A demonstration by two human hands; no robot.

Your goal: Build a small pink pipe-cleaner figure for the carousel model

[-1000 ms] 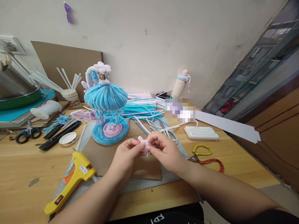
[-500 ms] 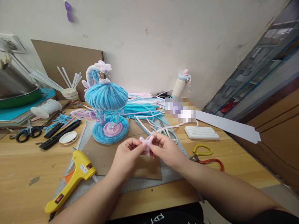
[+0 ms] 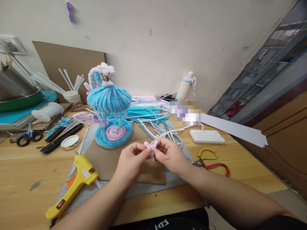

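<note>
Between my two hands is a small pale-pink fuzzy piece of bent pipe cleaner (image 3: 151, 145), its looped ends sticking up. My left hand (image 3: 131, 158) pinches its left side between thumb and fingers. From the other side my right hand (image 3: 169, 155) grips it, thumb in front and fingers curled behind. Parts of the piece are hidden by the fingertips. Both hands are just above a brown cardboard sheet (image 3: 107, 163). Behind them to the left stands a blue and pink pipe-cleaner jellyfish (image 3: 109, 99) on a round coiled base (image 3: 114, 135).
A yellow glue gun (image 3: 74, 185) lies left of my forearm. Red-and-yellow-handled scissors (image 3: 208, 161) rest at the right, below a white power bank (image 3: 207, 136). Blue pipe cleaners (image 3: 144, 111) lie at the back, near a bottle (image 3: 184, 89). Black scissors (image 3: 30, 135) are far left.
Both hands keep hold of the pink pipe-cleaner piece in nearly the same place. My right hand and the piece have shifted very slightly.
</note>
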